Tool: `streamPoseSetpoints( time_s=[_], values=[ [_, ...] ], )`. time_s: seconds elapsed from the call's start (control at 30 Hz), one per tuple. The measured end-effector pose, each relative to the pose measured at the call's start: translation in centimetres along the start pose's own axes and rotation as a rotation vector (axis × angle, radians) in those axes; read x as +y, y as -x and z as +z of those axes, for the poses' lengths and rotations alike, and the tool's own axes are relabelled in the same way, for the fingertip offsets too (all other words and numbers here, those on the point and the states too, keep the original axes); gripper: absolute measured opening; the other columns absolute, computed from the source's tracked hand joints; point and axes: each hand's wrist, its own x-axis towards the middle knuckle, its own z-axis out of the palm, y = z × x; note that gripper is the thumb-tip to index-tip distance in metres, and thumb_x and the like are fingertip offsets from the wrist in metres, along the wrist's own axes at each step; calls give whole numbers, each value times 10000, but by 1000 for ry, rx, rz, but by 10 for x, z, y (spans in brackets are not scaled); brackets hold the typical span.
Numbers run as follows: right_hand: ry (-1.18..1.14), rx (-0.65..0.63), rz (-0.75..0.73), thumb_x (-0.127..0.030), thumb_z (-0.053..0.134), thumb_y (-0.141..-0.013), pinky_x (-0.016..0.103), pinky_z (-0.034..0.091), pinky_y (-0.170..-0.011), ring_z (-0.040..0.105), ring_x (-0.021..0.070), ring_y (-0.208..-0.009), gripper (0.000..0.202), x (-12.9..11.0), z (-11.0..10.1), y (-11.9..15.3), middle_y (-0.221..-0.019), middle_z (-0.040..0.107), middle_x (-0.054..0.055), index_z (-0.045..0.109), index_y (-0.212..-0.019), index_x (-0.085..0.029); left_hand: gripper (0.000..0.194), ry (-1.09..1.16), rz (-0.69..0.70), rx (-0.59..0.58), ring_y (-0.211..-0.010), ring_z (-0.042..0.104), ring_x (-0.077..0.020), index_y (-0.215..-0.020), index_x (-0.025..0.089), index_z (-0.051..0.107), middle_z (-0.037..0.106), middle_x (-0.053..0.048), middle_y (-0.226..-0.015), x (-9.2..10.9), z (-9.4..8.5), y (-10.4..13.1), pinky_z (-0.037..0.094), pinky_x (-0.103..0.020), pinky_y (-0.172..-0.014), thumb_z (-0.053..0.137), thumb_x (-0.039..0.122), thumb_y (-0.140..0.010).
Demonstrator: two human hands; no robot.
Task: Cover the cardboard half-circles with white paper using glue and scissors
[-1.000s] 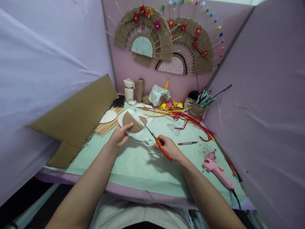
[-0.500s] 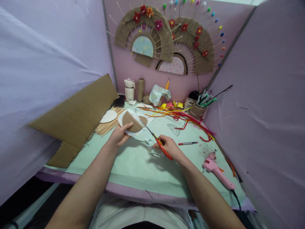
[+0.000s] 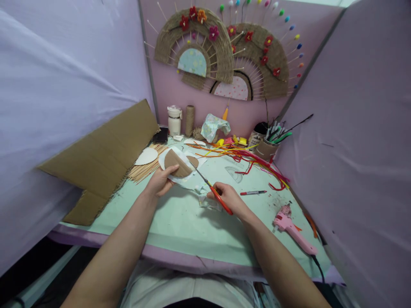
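Observation:
In my left hand (image 3: pixel 162 182) is a half-round cardboard piece (image 3: pixel 178 164) with light patterned fabric (image 3: pixel 189 184) behind it; the thumb presses on the cardboard's face. My right hand (image 3: pixel 226 196) is closed round the handles of red-handled scissors (image 3: pixel 221 200). Their blades point up and left, lying at the fabric beside the cardboard's right edge. A second, smaller brown cardboard piece (image 3: pixel 193 161) shows just beyond the blade tips. Crumpled fabric hangs below the blades, next to my right fingers, which partly hide it.
A pink glue gun (image 3: pixel 293 231) lies at the right, near a red marker (image 3: pixel 253 193). Pipe cleaners (image 3: pixel 244 154) spread across the back. Bamboo sticks (image 3: pixel 141 171) and a large cardboard sheet (image 3: pixel 105 158) are at the left. Behind stand a white bottle (image 3: pixel 174 121) and a tool can (image 3: pixel 267 149).
Hardly anything differs. Both hands, the cardboard and the scissors stay in nearly the same place.

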Motion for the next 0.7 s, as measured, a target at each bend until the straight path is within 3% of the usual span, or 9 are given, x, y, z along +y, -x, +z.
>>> streamPoseSetpoints(
  time_s=[0.23, 0.7],
  values=[
    [35, -51, 18, -345, 547, -696, 212, 286, -502, 429, 111, -579, 168, -2, -1, 3, -629, 527, -37, 483, -670, -192, 494, -7, -5, -29, -806, 676, -172, -1142, 180, 590, 717, -40, -953, 0, 0, 1, 569, -277, -720, 694, 81, -670],
    [23, -44, 6, -353, 546, -694, 213, 269, -492, 405, 107, -559, 181, -2, -1, 3, -603, 505, -47, 454, -663, -200, 543, -88, -5, -91, -835, 669, -176, -1180, 200, 584, 707, -47, -1013, -4, 2, 5, 561, -263, -736, 724, 115, -662]
  ],
)
